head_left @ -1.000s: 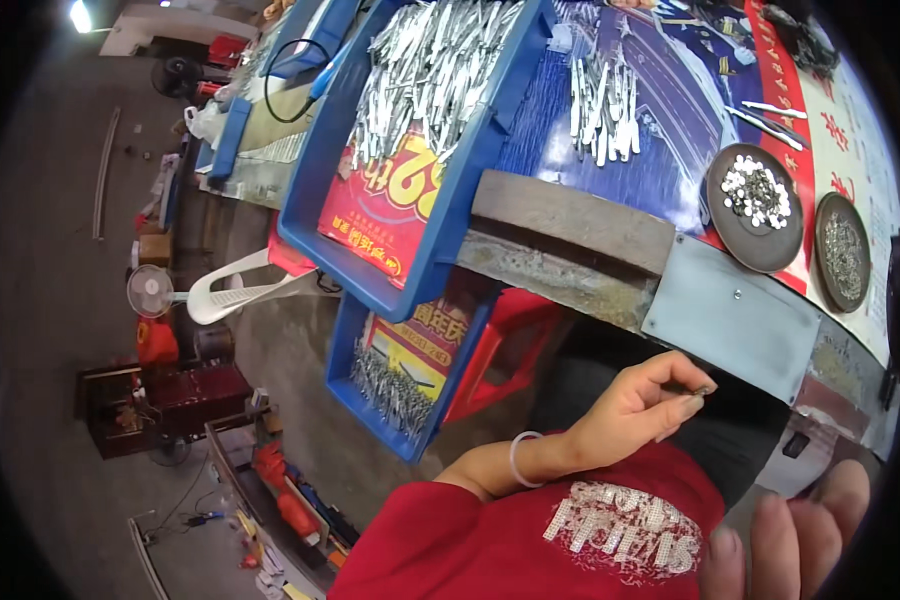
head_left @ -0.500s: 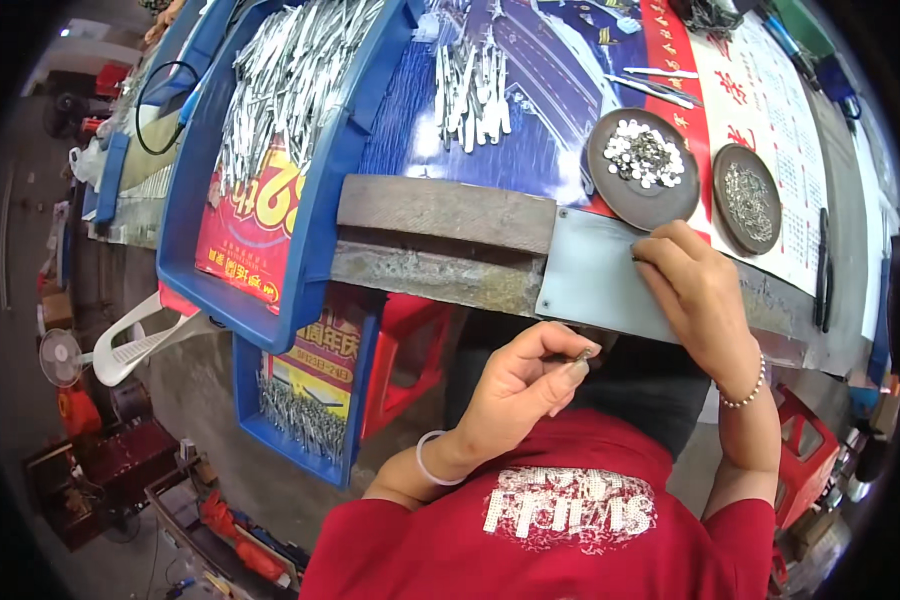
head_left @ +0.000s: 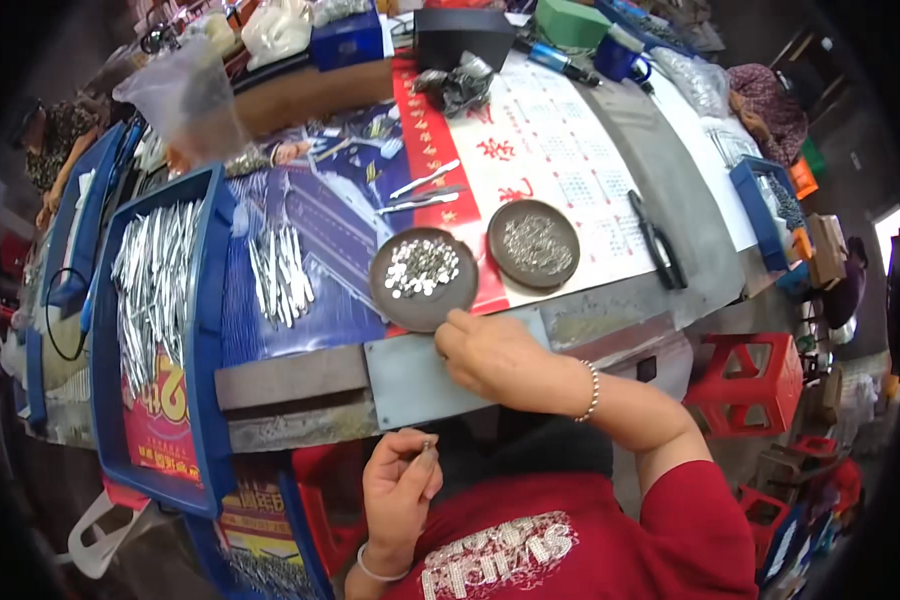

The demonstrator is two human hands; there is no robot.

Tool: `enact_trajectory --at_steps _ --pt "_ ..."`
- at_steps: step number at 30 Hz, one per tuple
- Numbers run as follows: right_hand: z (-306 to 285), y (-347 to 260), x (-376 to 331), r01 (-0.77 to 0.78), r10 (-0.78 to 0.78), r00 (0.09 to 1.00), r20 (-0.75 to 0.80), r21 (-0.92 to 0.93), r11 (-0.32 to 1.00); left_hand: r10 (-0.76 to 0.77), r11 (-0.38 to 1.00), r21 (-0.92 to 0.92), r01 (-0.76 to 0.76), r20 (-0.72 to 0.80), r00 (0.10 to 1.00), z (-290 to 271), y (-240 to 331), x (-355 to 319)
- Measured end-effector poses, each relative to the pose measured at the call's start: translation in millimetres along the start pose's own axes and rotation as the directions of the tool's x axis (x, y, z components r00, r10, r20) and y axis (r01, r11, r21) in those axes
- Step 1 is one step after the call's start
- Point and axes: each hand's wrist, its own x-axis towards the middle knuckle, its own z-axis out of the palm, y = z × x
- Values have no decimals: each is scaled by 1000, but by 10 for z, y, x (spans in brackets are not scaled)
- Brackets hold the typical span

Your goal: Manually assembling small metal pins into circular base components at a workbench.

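My left hand (head_left: 398, 488) is in front of the bench edge, thumb and forefinger pinched on a small dark metal piece (head_left: 428, 446) whose exact kind is too small to tell. My right hand (head_left: 500, 362) rests over a grey metal plate (head_left: 402, 388) at the bench's front edge. Its fingers are drawn together, and whatever lies between them is hidden. Just beyond those fingertips stands a round brown dish (head_left: 425, 319) with white and dark little discs (head_left: 422, 268). To its right, a second brown dish (head_left: 501, 262) bears small thin metal parts (head_left: 538, 245).
A blue tray (head_left: 217, 330) of silvery metal strips (head_left: 160, 270) stands at left. More strips (head_left: 282, 278) lie on the blue poster, beside a wooden block (head_left: 290, 378). Black pens (head_left: 660, 245) lie at right. Red stools (head_left: 745, 385) flank me. Other people (head_left: 770, 110) sit farther off.
The view has swung to the right, so the bench and dishes appear farther left. My left hand still pinches the small metal piece; my right hand stays over the plate near the disc dish.
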Motion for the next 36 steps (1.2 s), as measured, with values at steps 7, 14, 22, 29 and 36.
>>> enact_trajectory --at_steps 7,14,22,29,36 --pt "0 -87 -80 48 -50 998 -28 -67 997 -24 999 -31 27 68 997 -7 -35 -11" --pt "95 -166 -124 170 -191 977 -90 -203 964 -48 998 -37 51 71 996 43 -23 -21" --pt "2 -136 -88 180 -187 982 -28 -169 969 -48 998 -30 51 73 996 107 -61 -14" --pt "-34 -169 -50 110 -101 993 64 -146 983 -44 999 -12 45 44 998 106 -66 -34" --pt "34 -324 -195 198 -204 979 -5 -216 956 -28 1000 12 28 28 999 4 -79 -10"
